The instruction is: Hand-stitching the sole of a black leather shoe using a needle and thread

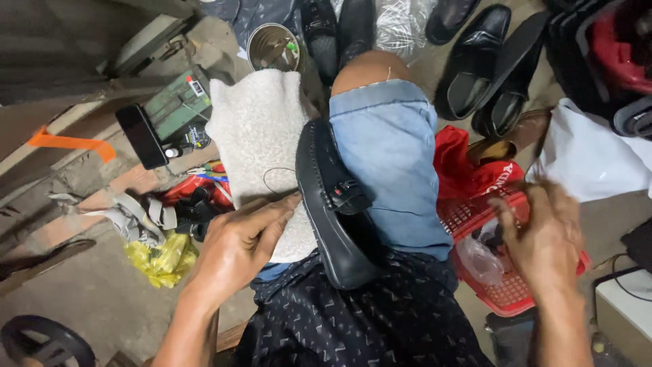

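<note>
A black loafer (334, 204) lies wedged on its side between my knees, sole edge up, against a white towel (259, 136) on my left leg and my blue denim shorts (390, 156). My left hand (238, 241) rests flat on the towel, fingertips touching the shoe's sole edge beside a thin dark thread (275, 178). My right hand (547, 234) hovers blurred over a red plastic basket (506, 292), fingers curled; whether it holds anything cannot be told.
Several black shoes (485, 68) and a brown one (523, 132) lie ahead. A metal tin (273, 46), a black phone (141, 136), a green box (178, 102), a white bag (591, 153) and yellow plastic (163, 257) surround me.
</note>
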